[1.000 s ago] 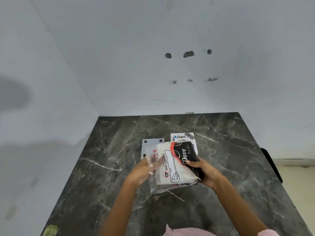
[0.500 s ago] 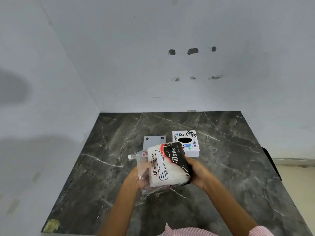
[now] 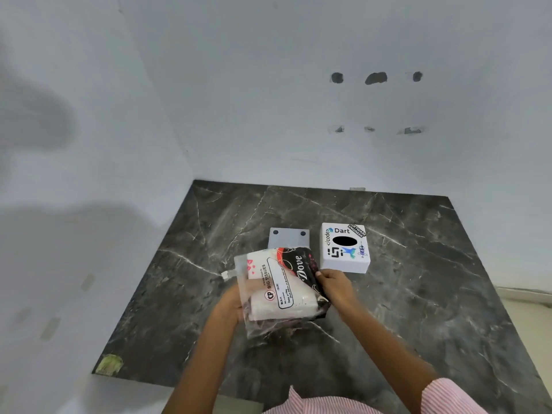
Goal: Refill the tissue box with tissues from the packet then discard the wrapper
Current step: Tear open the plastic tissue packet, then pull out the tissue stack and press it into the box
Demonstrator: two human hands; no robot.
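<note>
**Packet held up between both hands, ready for opening**

You are holding the tissue packet (image 3: 280, 289) clear of the counter (image 3: 418, 294), tilted so its printed face is looking up at you, probably so you can find where the wrapper opens. Your right hand (image 3: 336, 286) is closing its grip on the dark printed edge, thumb on top and fingers wrapped beneath. Your left hand (image 3: 231, 306) is gripping the opposite side through the loose clear wrapper (image 3: 260, 327), which is sagging below that grip; its fingers are hidden behind the plastic. Holding both ends is giving you tension to tear or peel.

Just beyond your right grip, the white tissue box (image 3: 345, 251) is sitting flat with its dark oval slot facing up, near enough for a short transfer. Beyond the packet, a grey plate (image 3: 288, 239) is lying beside the box; I cannot tell whether it belongs to the box.
</note>
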